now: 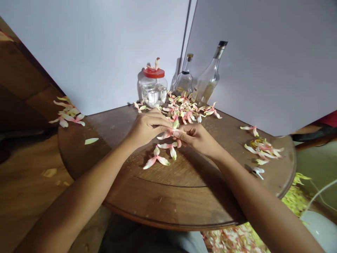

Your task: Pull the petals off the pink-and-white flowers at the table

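Observation:
Over the middle of the round wooden table [173, 207], both my hands pinch one pink and white flower [168, 134]. My left hand [147, 128] has its fingers closed on the flower's left side. From the other side, my right hand [195, 137] grips it between thumb and fingers. Just below the hands, a three-petalled flower [156, 159] lies on the wood, with another loose flower [170, 147] close above it. Behind my hands spreads a heap of similar pink, white and greenish flowers [184, 107]. My fingers partly hide the held flower.
A red-lidded clear jar [154, 88] stands at the back, beside a short glass bottle [184, 80] and a tall glass bottle [210, 79]. Flowers lie at the left edge [70, 114] and right [264, 147]. A small white object [258, 171] lies there. More petals [234, 239] lie below.

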A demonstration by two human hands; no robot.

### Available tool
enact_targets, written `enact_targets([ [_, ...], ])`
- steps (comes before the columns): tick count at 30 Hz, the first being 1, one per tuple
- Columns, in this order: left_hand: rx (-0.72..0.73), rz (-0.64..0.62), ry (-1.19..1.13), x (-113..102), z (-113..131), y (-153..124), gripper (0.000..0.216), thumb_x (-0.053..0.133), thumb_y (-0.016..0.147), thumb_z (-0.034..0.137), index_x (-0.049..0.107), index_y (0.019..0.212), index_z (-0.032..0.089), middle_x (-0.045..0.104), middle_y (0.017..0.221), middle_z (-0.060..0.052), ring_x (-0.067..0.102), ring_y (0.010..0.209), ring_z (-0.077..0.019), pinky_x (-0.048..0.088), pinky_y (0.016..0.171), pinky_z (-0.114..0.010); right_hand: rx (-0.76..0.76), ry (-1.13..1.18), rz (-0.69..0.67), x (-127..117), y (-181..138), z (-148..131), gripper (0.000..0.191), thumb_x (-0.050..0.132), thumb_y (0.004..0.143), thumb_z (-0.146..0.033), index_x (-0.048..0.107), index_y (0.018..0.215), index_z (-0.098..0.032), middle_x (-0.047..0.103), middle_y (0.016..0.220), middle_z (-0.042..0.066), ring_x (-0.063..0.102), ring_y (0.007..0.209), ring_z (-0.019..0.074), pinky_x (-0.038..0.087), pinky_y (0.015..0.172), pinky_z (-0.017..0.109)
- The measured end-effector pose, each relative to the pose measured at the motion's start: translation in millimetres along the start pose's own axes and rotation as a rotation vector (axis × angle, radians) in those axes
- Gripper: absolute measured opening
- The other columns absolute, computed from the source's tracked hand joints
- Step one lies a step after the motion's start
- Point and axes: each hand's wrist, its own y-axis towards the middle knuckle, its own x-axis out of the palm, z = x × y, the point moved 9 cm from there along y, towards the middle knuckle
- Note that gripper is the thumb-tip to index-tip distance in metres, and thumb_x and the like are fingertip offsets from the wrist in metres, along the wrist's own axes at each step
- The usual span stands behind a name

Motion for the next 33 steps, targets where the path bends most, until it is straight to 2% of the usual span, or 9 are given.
enact_targets([
  [5,-0.167,0.143,-0.040,-17,-19,-3,0.005,0.078,0.085,0.025,0.078,0.080,0.024,0.076,0.080,-0.001,0.069,0.078,-0.0142,0.056,0.072,-0.029,-0.021,0.035,0.071,-4,1,0,0.044,0.068,0.094,-0.045,0.064,0.063,-0.015,0.057,0.058,-0.002,0.044,0.054,0.0080,0.033,0.056,0.025],
  [9,-0.320,0.476,-0.119,-73,-56,-20,0.014,0.076,0.087,0.037,0.076,0.086,0.024,0.073,0.078,-0.001,0.068,0.071,-0.0118,0.056,0.068,-0.026,-0.016,0.083,0.077,-15,0,3,0.044,0.065,0.095,-0.048,0.063,0.066,-0.015,0.059,0.066,0.001,0.049,0.062,0.0101,0.036,0.061,0.025],
  [11,-0.343,0.380,-0.157,-83,-68,-20,0.020,0.076,0.086,0.042,0.076,0.086,0.022,0.072,0.076,-0.001,0.066,0.068,-0.0119,0.055,0.067,-0.026,0.039,0.076,0.101,-24,-1,8,0.042,0.061,0.098,-0.049,0.064,0.073,-0.014,0.055,0.067,-0.001,0.043,0.059,0.0093,0.031,0.058,0.025],
  [14,-0.365,-0.019,-0.084,-63,-69,-16,0.024,0.083,0.078,0.041,0.079,0.092,0.022,0.075,0.084,-0.004,0.066,0.072,-0.0136,0.053,0.064,-0.025,0.109,0.053,0.103,-31,-4,13,0.039,0.057,0.101,-0.047,0.068,0.083,-0.014,0.049,0.066,-0.002,0.038,0.058,0.0092,0.027,0.056,0.026],
  [16,-0.286,-0.125,0.016,-49,-54,-13,0.032,0.086,0.075,0.038,0.079,0.103,0.023,0.076,0.097,-0.006,0.067,0.080,-0.0142,0.052,0.065,-0.024,0.108,0.056,0.082,-28,-4,11,0.038,0.056,0.101,-0.045,0.071,0.084,-0.014,0.052,0.067,-0.001,0.042,0.060,0.0096,0.030,0.057,0.026],
  [21,0.009,-0.113,0.041,-8,0,-1,0.022,0.079,0.084,0.025,0.077,0.106,0.022,0.077,0.099,-0.006,0.069,0.089,-0.0139,0.055,0.079,-0.027,-0.009,0.065,-0.016,-3,0,-4,0.034,0.061,0.100,-0.039,0.073,0.081,-0.014,0.058,0.065,-0.001,0.049,0.060,0.0088,0.037,0.060,0.025],
  [24,0.034,-0.106,0.003,5,10,1,0.009,0.076,0.087,0.020,0.079,0.095,0.021,0.077,0.092,-0.005,0.069,0.085,-0.0134,0.055,0.077,-0.027,-0.037,0.077,-0.048,8,1,-8,0.032,0.062,0.099,-0.037,0.073,0.080,-0.014,0.063,0.067,0.000,0.052,0.060,0.0087,0.039,0.060,0.024],
  [29,-0.052,-0.034,-0.052,-2,1,0,0.003,0.078,0.084,0.018,0.078,0.082,0.020,0.076,0.078,-0.002,0.067,0.076,-0.0123,0.052,0.071,-0.026,-0.041,0.095,0.056,3,3,-5,0.042,0.067,0.096,-0.037,0.062,0.062,-0.014,0.057,0.058,-0.003,0.047,0.055,0.0065,0.035,0.057,0.023],
  [33,-0.158,0.129,-0.072,-28,-16,-2,0.003,0.079,0.084,0.022,0.079,0.081,0.022,0.075,0.078,-0.001,0.067,0.073,-0.0120,0.053,0.066,-0.025,-0.051,0.140,0.045,2,3,-1,0.042,0.068,0.095,-0.040,0.061,0.063,-0.014,0.058,0.060,-0.002,0.049,0.058,0.0078,0.037,0.061,0.024],
])
